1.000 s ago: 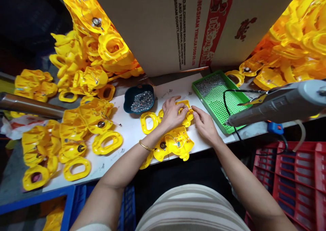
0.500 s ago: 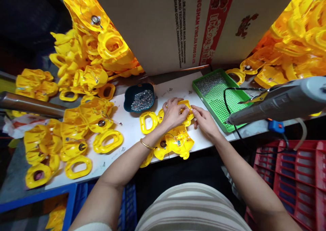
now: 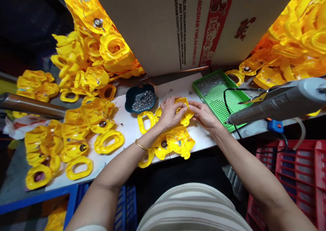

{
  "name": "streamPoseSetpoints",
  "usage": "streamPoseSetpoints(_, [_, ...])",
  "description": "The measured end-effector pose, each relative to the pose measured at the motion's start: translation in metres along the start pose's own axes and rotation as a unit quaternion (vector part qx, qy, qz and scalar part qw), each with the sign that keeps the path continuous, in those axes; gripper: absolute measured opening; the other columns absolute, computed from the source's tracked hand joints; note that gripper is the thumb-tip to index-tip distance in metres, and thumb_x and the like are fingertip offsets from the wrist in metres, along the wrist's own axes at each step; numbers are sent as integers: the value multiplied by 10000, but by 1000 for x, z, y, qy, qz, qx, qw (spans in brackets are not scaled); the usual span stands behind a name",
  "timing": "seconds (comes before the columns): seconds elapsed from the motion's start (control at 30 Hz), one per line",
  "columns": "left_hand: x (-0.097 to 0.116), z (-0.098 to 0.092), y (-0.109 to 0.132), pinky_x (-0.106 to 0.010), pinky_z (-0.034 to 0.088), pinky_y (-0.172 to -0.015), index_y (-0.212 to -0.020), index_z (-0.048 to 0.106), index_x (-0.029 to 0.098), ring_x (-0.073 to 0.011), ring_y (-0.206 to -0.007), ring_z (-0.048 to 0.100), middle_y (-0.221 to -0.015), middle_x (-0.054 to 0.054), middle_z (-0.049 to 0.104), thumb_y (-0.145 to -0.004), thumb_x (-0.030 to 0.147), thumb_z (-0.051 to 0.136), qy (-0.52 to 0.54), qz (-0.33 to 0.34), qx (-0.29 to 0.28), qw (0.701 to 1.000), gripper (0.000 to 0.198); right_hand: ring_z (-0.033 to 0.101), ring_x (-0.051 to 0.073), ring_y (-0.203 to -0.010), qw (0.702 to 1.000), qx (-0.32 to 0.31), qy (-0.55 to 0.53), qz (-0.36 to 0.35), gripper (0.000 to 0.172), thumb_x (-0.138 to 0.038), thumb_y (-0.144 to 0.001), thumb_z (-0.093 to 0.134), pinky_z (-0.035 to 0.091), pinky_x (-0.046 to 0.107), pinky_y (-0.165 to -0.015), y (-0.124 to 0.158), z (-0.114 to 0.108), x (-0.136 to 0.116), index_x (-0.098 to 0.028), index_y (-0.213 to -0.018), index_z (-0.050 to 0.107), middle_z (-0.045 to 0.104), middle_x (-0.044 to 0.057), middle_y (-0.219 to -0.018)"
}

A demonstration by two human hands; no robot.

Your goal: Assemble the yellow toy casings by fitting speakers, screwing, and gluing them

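Note:
A yellow plastic toy shell (image 3: 185,117) with a ring handle lies on the white table top (image 3: 127,129), and both hands are on it. My left hand (image 3: 170,112) presses on its left side with curled fingers. My right hand (image 3: 203,114) pinches its right edge. Just in front of them lies another yellow shell (image 3: 175,144) with its inside up, showing a small round speaker and wires. A yellow ring handle (image 3: 145,121) sticks out to the left of my left hand.
A dark teal bowl of small screws (image 3: 141,100) stands behind my left hand. A green perforated tray (image 3: 217,96) holds screws at the right. A grey power screwdriver (image 3: 280,102) hangs over it. Yellow shells (image 3: 84,68) are heaped left and right; a cardboard box (image 3: 188,23) stands behind.
Both hands shifted slightly on the shell and drew closer together; the shell moved a little away from me. Everything else on the table stayed put.

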State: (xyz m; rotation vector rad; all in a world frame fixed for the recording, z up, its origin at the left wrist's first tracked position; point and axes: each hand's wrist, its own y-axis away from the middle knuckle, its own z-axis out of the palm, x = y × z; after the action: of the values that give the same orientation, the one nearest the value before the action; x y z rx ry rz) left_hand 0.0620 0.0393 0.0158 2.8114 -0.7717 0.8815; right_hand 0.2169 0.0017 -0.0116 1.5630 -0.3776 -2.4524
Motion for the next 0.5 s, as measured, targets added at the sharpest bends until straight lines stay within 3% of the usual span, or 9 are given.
streamPoseSetpoints(0.13, [-6, -19, 0, -448, 402, -1007, -907, 739, 202, -246, -1172, 552, -1226, -97, 616, -883, 309, 632, 29, 74, 22, 997, 153, 522, 58, -600, 996, -40, 65, -44, 503, -430, -709, 750, 387, 158, -447, 5, 5, -11, -150, -1114, 647, 669, 42, -926])
streamPoseSetpoints(0.3, [3, -61, -4, -330, 488, -903, -922, 708, 183, -184, -978, 641, -1041, -62, 695, -837, 456, 682, 41, 203, 77, 975, 287, 517, 70, -645, 976, -104, 139, -131, 524, -471, -785, 694, 396, 170, -477, 20, 16, -41, -163, -1201, 615, 664, 62, -1013])
streamPoseSetpoints(0.43, [15, -89, -3, -289, 526, -823, -1155, 633, 185, -171, -923, 660, -1073, -69, 686, -794, 589, 670, 10, 237, 47, 970, 543, 517, 77, -684, 972, -135, 147, -127, 494, -446, -802, 690, 373, 154, -473, 36, 24, -58, -163, -1200, 619, 651, 58, -1028])
streamPoseSetpoints(0.5, [18, -94, 5, -285, 533, -813, -1182, 627, 192, -176, -936, 665, -1089, -76, 685, -812, 604, 638, -17, 260, 25, 965, 554, 500, 70, -657, 973, -152, 140, -105, 471, -429, -816, 680, 381, 159, -481, 47, 26, -57, -164, -1200, 618, 649, 51, -999])
